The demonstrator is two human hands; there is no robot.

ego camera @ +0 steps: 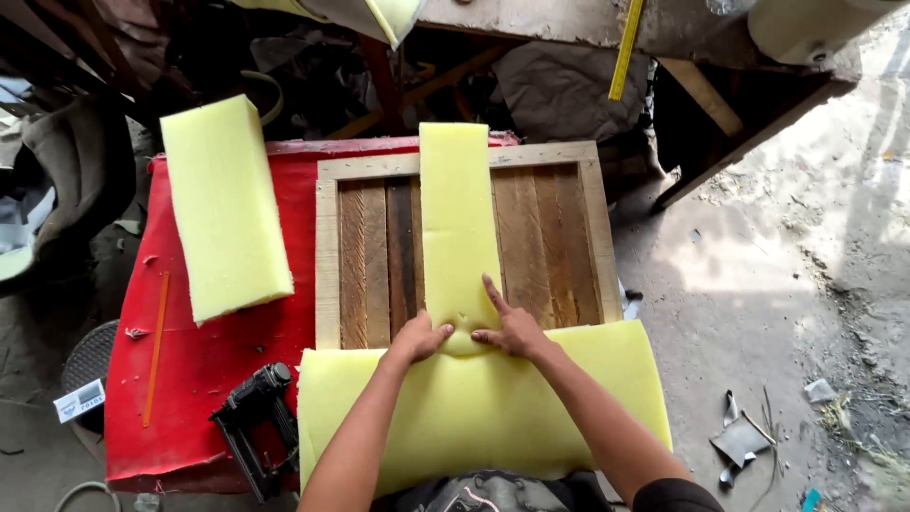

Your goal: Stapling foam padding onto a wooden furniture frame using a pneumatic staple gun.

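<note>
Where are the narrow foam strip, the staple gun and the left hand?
narrow foam strip [458,218], head view, middle of its top face
staple gun [254,422], head view, black body
left hand [417,338], head view, back of hand

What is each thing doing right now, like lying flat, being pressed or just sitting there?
Narrow yellow foam strip: flat on the frame, near end pressed.
Wide yellow foam sheet: curved over the near edge.
Thick yellow foam block: lying loose, untouched.
Square wooden slatted frame: flat on the red cloth.
Black staple gun: lying down, unheld.
Left hand: pressing foam.
Right hand: pressing foam, forefinger out.
</note>
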